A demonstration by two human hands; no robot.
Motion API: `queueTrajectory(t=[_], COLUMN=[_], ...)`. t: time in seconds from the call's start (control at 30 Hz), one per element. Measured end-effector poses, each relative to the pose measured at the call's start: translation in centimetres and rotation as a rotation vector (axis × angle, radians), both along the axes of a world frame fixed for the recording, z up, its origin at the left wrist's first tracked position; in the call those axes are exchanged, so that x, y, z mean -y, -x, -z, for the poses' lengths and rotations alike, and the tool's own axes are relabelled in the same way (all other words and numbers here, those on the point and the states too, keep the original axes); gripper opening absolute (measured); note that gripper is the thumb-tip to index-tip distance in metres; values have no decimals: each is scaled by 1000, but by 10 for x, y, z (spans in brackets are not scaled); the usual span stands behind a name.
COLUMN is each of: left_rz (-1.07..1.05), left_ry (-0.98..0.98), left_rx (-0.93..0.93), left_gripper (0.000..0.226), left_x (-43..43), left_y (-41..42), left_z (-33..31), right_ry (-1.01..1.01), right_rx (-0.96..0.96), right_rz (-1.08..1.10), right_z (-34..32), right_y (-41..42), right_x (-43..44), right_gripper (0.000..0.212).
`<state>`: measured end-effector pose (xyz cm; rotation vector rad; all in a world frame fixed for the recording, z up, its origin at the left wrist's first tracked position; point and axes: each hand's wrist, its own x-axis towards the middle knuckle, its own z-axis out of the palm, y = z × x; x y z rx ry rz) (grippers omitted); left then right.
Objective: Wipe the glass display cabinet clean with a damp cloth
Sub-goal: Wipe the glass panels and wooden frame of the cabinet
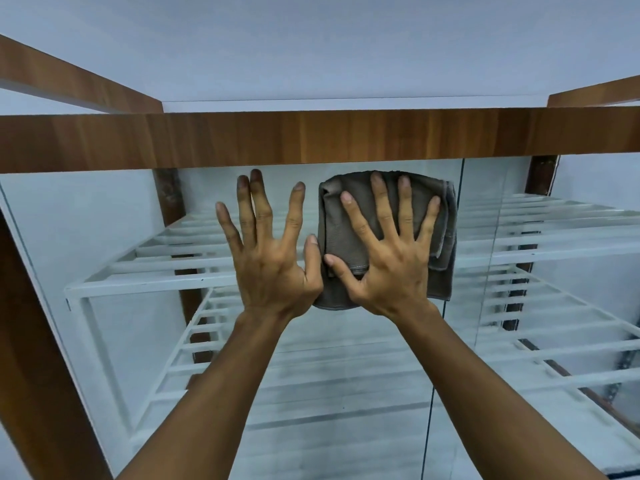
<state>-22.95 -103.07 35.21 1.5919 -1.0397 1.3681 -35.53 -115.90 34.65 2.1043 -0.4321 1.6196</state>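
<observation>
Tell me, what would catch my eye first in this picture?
In the centre of the view, the right hand presses a folded grey cloth flat against the glass front of the cabinet, just under the wooden top rail. The left hand is spread bare on the glass right beside it, fingers wide. Behind the pane, white slatted shelves run back into the cabinet.

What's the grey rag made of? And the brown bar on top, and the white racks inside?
The cloth looks like woven fabric, maybe microfibre: fine ribbed texture, stitched hem, soft folds. The brown bar looks like wood or wood-print laminate: streaky grain, smooth matt face. The white racks seem to be painted metal: thin straight bars, even coat.
</observation>
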Motion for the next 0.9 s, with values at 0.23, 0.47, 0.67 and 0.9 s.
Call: queueTrajectory(t=[0.23,0.47,0.67,0.9], left_rz=[-21,-32,-17,13], left_ry=[-3,16,-20,-55], left_rx=[27,41,26,42], left_gripper=[67,64,66,68], left_x=[0,0,-5,-28], left_y=[-7,-4,-4,-14], left_z=[6,5,7,28], right_ry=[-26,-97,-72,-61], right_rx=[114,34,74,1], right_rz=[-24,-10,2,0], right_z=[-14,44,0,47], right_y=[10,-5,-1,-15], right_x=[13,-14,-5,-24], right_gripper=[83,84,84,84])
